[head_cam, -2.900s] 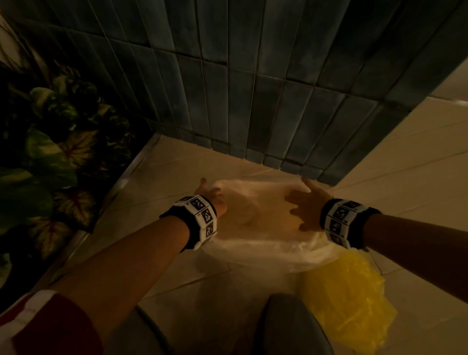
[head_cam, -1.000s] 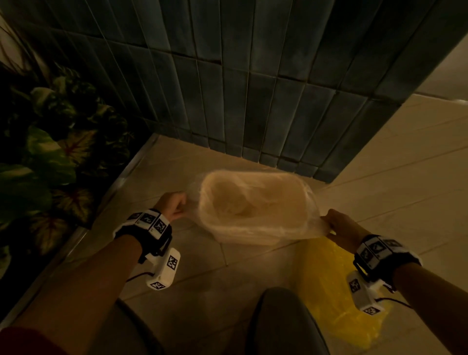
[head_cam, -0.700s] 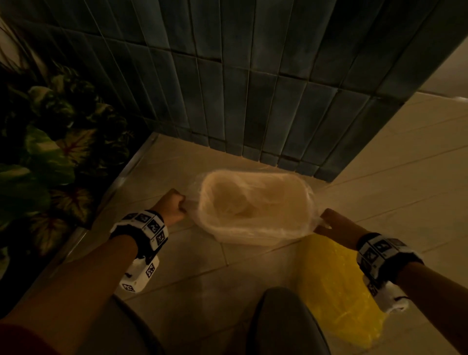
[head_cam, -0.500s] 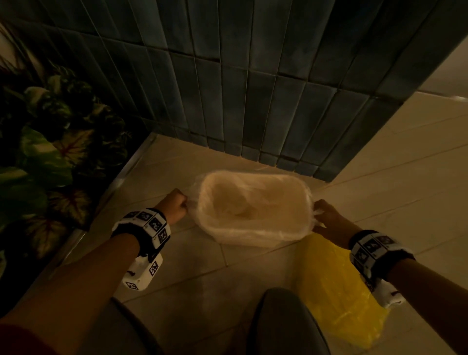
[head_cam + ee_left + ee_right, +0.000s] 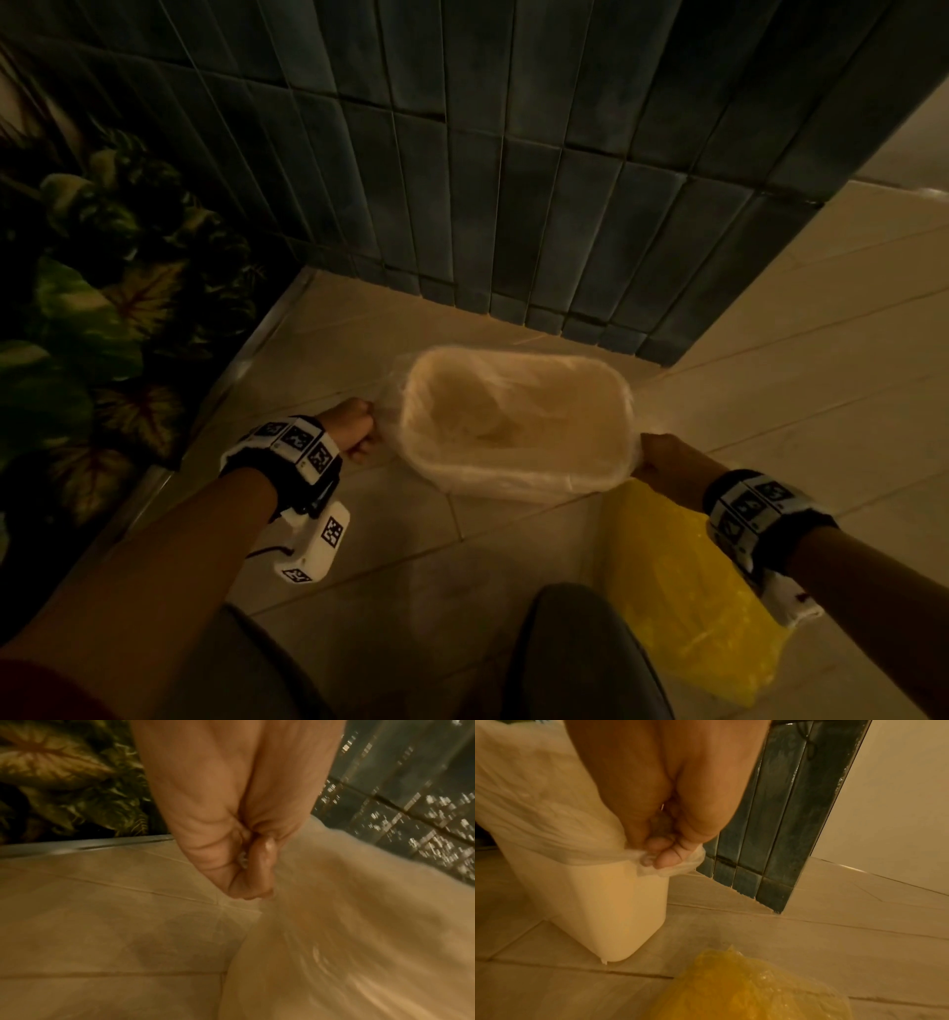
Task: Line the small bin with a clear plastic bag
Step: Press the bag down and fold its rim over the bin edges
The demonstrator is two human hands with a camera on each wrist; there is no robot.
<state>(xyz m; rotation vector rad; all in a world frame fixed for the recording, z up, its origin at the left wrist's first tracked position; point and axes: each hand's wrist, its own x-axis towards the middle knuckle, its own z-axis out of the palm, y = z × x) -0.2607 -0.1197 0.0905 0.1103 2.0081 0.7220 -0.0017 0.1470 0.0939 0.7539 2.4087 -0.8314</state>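
A small cream bin point(image 5: 518, 478) point(image 5: 598, 914) stands on the tiled floor near the dark tiled wall. A clear plastic bag point(image 5: 493, 411) point(image 5: 539, 821) point(image 5: 347, 933) sits inside it, its mouth folded over the rim. My left hand point(image 5: 357, 429) point(image 5: 246, 866) is curled into a fist at the bin's left side, gripping the bag's edge. At the bin's right corner my right hand point(image 5: 662, 457) point(image 5: 659, 850) pinches a bunched bit of the bag edge just below the rim.
A yellow plastic bag point(image 5: 683, 601) point(image 5: 744, 990) lies on the floor just right of my knee point(image 5: 575, 652). Potted leaves point(image 5: 92, 318) fill the left side behind a metal floor strip point(image 5: 246, 354). The dark tiled wall point(image 5: 513, 180) ends in a corner behind the bin.
The bag, first loose over the bin with both hands on top, now lines it. Both hands dropped to the bin's sides; in the last half second the right hand closed on the bag edge.
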